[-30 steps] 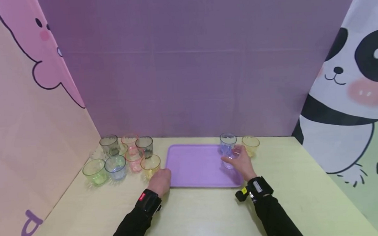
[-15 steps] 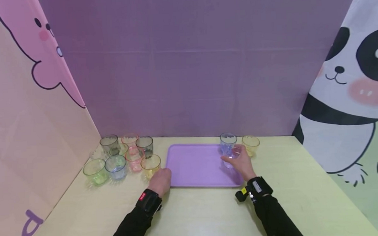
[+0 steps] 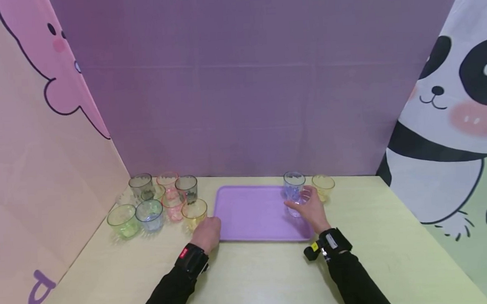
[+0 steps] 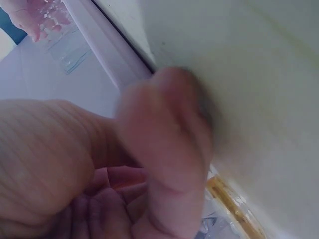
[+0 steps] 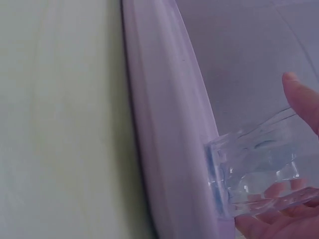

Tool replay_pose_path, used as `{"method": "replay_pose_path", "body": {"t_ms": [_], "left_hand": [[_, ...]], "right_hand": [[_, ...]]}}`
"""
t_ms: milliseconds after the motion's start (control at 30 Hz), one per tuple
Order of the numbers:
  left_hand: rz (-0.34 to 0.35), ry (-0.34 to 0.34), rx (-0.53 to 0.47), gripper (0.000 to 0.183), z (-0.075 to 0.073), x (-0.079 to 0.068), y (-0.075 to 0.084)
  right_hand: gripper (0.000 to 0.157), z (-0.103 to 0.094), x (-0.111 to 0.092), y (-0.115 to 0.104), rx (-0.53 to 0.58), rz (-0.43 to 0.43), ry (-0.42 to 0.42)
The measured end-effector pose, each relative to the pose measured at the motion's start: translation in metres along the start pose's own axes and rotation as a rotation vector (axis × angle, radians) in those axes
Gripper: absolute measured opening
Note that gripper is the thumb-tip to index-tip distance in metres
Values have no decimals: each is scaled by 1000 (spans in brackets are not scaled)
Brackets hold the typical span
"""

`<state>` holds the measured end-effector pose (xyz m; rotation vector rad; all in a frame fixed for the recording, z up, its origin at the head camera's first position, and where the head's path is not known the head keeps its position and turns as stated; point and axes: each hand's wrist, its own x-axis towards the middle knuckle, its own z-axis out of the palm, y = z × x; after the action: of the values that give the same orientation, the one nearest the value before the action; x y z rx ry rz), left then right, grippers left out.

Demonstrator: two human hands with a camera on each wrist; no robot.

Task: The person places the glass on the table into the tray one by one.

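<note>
A purple tray (image 3: 251, 213) lies on the table between the two hands. My left hand (image 3: 206, 233) grips the tray at its left front corner; in the left wrist view the curled fingers (image 4: 172, 149) hide that corner. My right hand (image 3: 308, 210) holds a blue-tinted drinking glass (image 3: 294, 209) near the tray's right edge, thumb on one side and fingers on the other. In the right wrist view the glass (image 5: 259, 169) stands with its base on the tray. Right above it in the head view is a blue rim (image 3: 294, 179); whether this is a second, stacked glass I cannot tell.
Several coloured glasses stand at the back left, among them a green one (image 3: 122, 222), a blue one (image 3: 149, 216) and a yellow one (image 3: 194, 212) by the left hand. Another yellow glass (image 3: 323, 184) stands right of the tray. A purple wall (image 3: 241, 101) closes off the back.
</note>
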<state>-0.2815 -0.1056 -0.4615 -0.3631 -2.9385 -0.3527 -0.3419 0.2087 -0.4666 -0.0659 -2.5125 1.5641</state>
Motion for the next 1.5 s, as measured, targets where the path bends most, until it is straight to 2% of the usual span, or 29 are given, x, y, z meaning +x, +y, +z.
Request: {"method": "replay_pose_path", "body": {"t_ms": [133,267,400,633,733,833,1100,1500], "left_hand": [[8,7,-7,11,0,-1,0],[3,4,-20,11,0,-1,0],[7,15,-20,11,0,0,0],[18,39,-20,12,1,-2,0],[20,41,-24,12,2,-2,0],[28,48,-21,12,2,-2,0],[40,50,-20,12,-1,-2,-1],[22,31,-20,13,1,-1,-1]], "right_hand": [[111,-4,-1,-3,-14,-4,3],[110,-9,-2,-7,-31,-38,21],[94,-18,-2,-14,4,-67,80],[47,-35,7,-13,109,-136,311],[42,-43,13,-10,112,-145,396],[44,-50,17,-8,99,-140,429],[56,-57,28,-2,-51,-89,404],[85,-57,44,6,-183,28,256]]}}
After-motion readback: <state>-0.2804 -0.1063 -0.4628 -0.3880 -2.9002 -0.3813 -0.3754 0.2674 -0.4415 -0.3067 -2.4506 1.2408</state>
